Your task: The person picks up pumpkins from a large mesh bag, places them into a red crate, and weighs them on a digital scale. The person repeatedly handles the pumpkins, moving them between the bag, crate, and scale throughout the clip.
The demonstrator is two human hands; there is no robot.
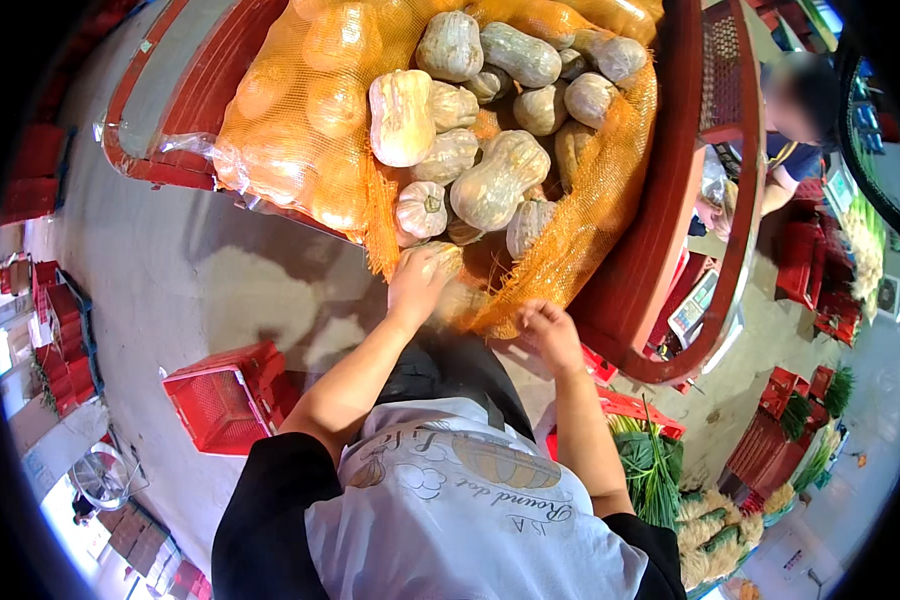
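Observation:
Butternut-type squashes [499, 180], mottled green and tan, spill from the opening of an orange mesh bag [592, 217] in front of me. My left hand [416, 279] is closed around a small squash [447, 256] at the bag's near edge. Just below it, a blurred squash [461, 301] lies above my legs. My right hand [551, 330] has its fingers curled against the frayed mesh at the lower right; whether they pinch it is unclear. A ribbed round squash [421, 210] sits near my left hand, and a pale one [401, 118] lies farther up.
Red rails [742, 300] flank the bags. Another filled mesh bag [300, 142] stands at left. A red crate [221, 401] is on the floor [157, 300]. Green leafy vegetables [649, 457] are at lower right. Beyond the right rail are a person [791, 161] and a digital scale [694, 304].

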